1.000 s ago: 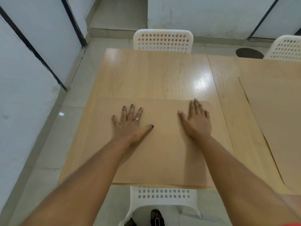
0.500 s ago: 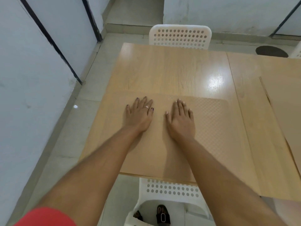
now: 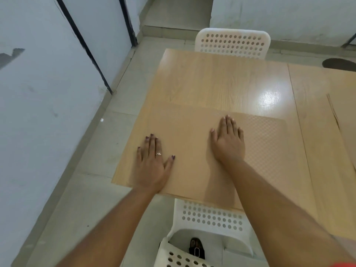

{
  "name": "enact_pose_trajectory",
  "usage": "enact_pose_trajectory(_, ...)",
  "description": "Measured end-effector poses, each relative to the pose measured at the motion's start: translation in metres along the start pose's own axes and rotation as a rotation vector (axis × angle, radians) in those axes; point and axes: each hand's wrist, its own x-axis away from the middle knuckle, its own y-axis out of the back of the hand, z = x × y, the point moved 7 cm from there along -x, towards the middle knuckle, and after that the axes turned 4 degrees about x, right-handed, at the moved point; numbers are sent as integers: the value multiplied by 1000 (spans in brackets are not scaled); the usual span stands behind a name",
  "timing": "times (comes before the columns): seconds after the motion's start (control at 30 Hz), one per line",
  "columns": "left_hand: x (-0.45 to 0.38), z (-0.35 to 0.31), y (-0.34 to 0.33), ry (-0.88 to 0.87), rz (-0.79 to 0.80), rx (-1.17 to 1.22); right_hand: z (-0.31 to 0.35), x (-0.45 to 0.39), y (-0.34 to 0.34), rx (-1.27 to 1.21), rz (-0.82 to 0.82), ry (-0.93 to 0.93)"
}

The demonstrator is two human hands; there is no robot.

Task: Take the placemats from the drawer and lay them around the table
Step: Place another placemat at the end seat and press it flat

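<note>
A tan textured placemat (image 3: 265,147) lies flat on the near left part of the light wooden table (image 3: 221,83), its colour almost the same as the tabletop. My left hand (image 3: 152,162) rests flat on the mat's left end near the table's corner, fingers straight, a ring on one finger. My right hand (image 3: 228,141) lies flat on the middle of the mat, fingers straight and pointing away from me. Another placemat (image 3: 346,116) lies at the right edge of the view.
A white perforated chair (image 3: 232,43) stands at the table's far side and another (image 3: 210,218) is tucked under the near edge below my arms. A white wall with black strips (image 3: 48,93) runs close along the left. A dark round patch (image 3: 339,63) marks the floor far right.
My hands have slid apart on the mat: the left moved back toward the near left corner, the right stayed near the middle. The view has shifted so the table sits further right.
</note>
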Motion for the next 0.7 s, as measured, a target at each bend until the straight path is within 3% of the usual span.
enact_pose_trajectory(0.2, 27, 10, -5, 45, 99, -69, 3, 4, 3, 8, 28, -26)
enact_pose_trajectory(0.33, 25, 4, 4, 107, 143, -54, 14, 38, 21, -227, -81, 0)
enact_pose_trajectory(0.47, 29, -44, 8, -77, 162, -16, 3, 93, 33, -254, -170, -19)
enact_pose_trajectory(0.57, 35, -90, -5, -222, 275, 27, -19, 116, 19, -186, -101, -80)
enact_pose_trajectory(0.7, 35, -97, -32, -152, 440, 4, -41, 126, 3, -75, -12, -67)
